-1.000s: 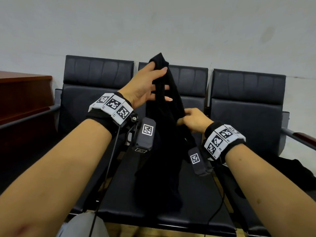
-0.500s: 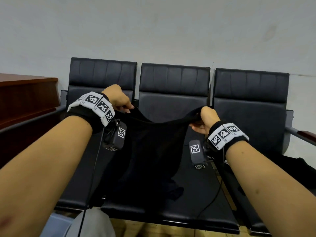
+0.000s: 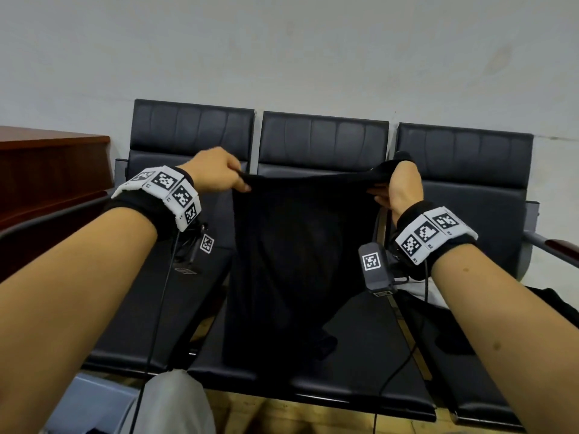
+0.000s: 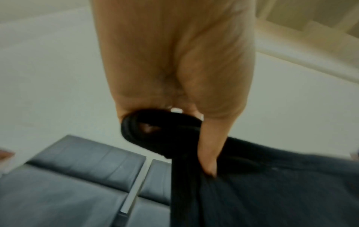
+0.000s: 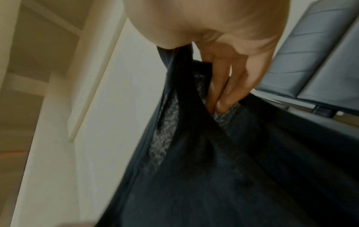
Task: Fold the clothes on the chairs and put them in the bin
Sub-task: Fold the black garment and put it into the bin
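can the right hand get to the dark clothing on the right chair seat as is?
Probably not yet: the right hand grips the black garment stretched between it and the left hand. The dark clothing lies below that forearm, path seemingly unblocked once it lets go.

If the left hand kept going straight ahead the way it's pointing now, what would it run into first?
Probably the chair backrest. The left hand grips one top corner of the black garment and points forward toward the row of chairs, near the gap between the left and middle backs. Depth is unclear, so the exact contact spot is uncertain.
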`<state>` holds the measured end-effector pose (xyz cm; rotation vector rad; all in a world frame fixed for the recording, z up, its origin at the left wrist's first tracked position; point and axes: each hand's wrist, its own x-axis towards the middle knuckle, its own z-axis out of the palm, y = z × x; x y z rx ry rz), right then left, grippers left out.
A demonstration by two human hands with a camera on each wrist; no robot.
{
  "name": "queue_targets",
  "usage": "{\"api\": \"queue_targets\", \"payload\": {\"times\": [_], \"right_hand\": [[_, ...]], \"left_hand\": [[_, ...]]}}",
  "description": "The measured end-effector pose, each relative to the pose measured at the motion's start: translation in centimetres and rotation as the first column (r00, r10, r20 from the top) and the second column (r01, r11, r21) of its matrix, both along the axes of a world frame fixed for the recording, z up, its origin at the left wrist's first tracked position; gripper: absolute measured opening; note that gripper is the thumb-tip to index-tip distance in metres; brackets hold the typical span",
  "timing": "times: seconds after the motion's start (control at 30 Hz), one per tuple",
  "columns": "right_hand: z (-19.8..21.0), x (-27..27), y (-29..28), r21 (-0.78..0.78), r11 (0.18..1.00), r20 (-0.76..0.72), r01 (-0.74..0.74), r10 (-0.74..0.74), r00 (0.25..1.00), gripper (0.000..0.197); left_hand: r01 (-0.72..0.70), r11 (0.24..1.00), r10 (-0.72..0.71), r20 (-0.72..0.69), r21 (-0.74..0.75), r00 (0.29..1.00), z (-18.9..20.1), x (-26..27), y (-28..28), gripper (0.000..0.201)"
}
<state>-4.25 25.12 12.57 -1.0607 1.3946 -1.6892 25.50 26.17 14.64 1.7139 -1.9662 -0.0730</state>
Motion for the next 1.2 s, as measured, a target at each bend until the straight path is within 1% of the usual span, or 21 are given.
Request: {"api": "queue_targets", "payload": {"times": [0.03,0.07,0.13,0.2,0.33,0.47,0.53,0.6,0.63,0.67,0.7,0.73,0.77,0.8,0.87,0.93,0.97,1.0,1.07,1.13,1.2], "right_hand": [[-0.2,-0.3,-0.4,-0.025,0.998,-0.023,0.057,-0.057,0.998,0.082],[-0.2,-0.4,-0.3,-0.07,0.993,-0.048,0.1,-0.104,0.993,0.086],[0.5,0.4,1.4,-0.187,0.969,-0.074,0.163,-0.179,0.981,0.063],[1.5,1.4,2.4,-0.315,0.927,-0.058,0.203,-0.232,0.971,0.053],[3.3,1.8,2.8,-0.47,0.863,0.095,0.187,-0.161,0.982,0.058],[3.9,1.9,2.9,-0.521,0.831,0.118,0.194,-0.156,0.981,0.042],[3.3,1.6,2.0,-0.492,0.86,0.043,0.135,-0.131,0.99,0.034],[2.4,0.8,-0.2,-0.391,0.918,-0.019,0.057,-0.07,0.997,0.037],[1.7,0.4,-1.7,-0.304,0.951,-0.049,0.045,-0.063,0.997,0.048],[1.1,0.2,-3.3,-0.202,0.979,-0.07,0.034,-0.049,0.996,0.065],[0.3,-0.1,-5.2,-0.099,0.995,-0.039,0.018,-0.022,0.999,0.079],[-0.7,-0.4,-7.2,-0.034,0.999,0.042,-0.008,0.009,0.999,0.086],[-1.9,-0.7,-9.2,0.004,0.999,0.116,-0.045,0.044,0.992,0.086],[-3.2,-1.2,-11.7,0.042,0.997,0.148,-0.062,0.055,0.987,0.086],[-4.8,-1.2,-13.9,0.108,0.989,0.119,-0.097,0.084,0.989,0.094],[-4.2,-0.4,-13.5,0.0,0.991,0.063,-0.134,0.133,0.989,0.077],[-2.7,0.1,-12.9,-0.159,0.977,0.004,-0.145,0.148,0.989,0.062],[-1.4,0.3,-12.4,-0.328,0.933,-0.036,-0.15,0.146,0.989,0.054],[2.2,-0.1,-12.4,-0.577,0.805,-0.075,-0.139,0.118,0.99,0.054],[5.3,-0.5,-12.1,-0.708,0.695,-0.073,-0.123,0.102,0.992,0.061],[6.8,-1.1,-11.8,-0.768,0.634,-0.056,-0.088,0.069,0.996,0.064]], "left_hand": [[0.009,0.997,-0.018,-0.119,-0.079,0.993,0.3,-0.1,-0.1,0.02],[0.009,0.987,-0.045,-0.223,-0.158,0.974,0.6,-0.3,-0.1,0.015],[0.009,0.954,-0.128,-0.382,-0.3,0.915,1.3,-0.7,0.3,0.005],[-0.007,0.925,-0.194,-0.489,-0.379,0.85,1.9,-1.0,0.7,0.005],[-0.043,0.892,-0.256,-0.582,-0.45,0.772,2.3,-1.7,0.9,0.008],[0.025,0.892,-0.341,-0.633,-0.452,0.695,2.3,-3.0,1.4,0.017],[0.143,0.912,-0.373,-0.633,-0.384,0.678,2.1,-3.5,1.7,0.016],[0.32,0.921,-0.382,-0.667,-0.221,0.64,1.5,-3.2,2.1,0.003],[0.418,0.905,-0.354,-0.69,-0.081,0.632,1.1,-2.9,2.0,0.018],[0.484,0.869,-0.293,-0.677,0.106,0.675,0.6,-2.5,1.9,0.036],[0.493,0.816,-0.243,-0.596,0.301,0.766,-0.1,-2.2,1.4,0.042],[0.436,0.778,-0.214,-0.462,0.451,0.861,-0.8,-2.2,0.9,0.036],[0.335,0.786,-0.191,-0.311,0.52,0.931,-1.6,-2.3,-0.1,0.023],[0.223,0.831,-0.139,-0.198,0.51,0.97,-2.4,-2.5,-1.6,0.011],[0.03,0.932,0.003,-0.092,0.36,0.996,-3.5,-2.8,-4.9,0.003],[-0.065,0.986,0.095,-0.195,0.152,0.976,-3.6,-3.3,-7.7,0.014],[-0.103,0.995,0.099,-0.29,0.002,0.952,-3.0,-3.9,-9.2,0.018],[-0.137,0.975,0.059,-0.389,-0.175,0.919,-2.5,-4.5,-9.5,0.02],[-0.162,0.856,-0.132,-0.511,-0.49,0.849,-0.2,-6.2,-10.1,0.03],[-0.105,0.754,-0.325,-0.507,-0.649,0.798,1.4,-7.6,-10.4,0.041],[-0.041,0.704,-0.409,-0.452,-0.709,0.793,1.6,-8.4,-10.5,0.044]]}}
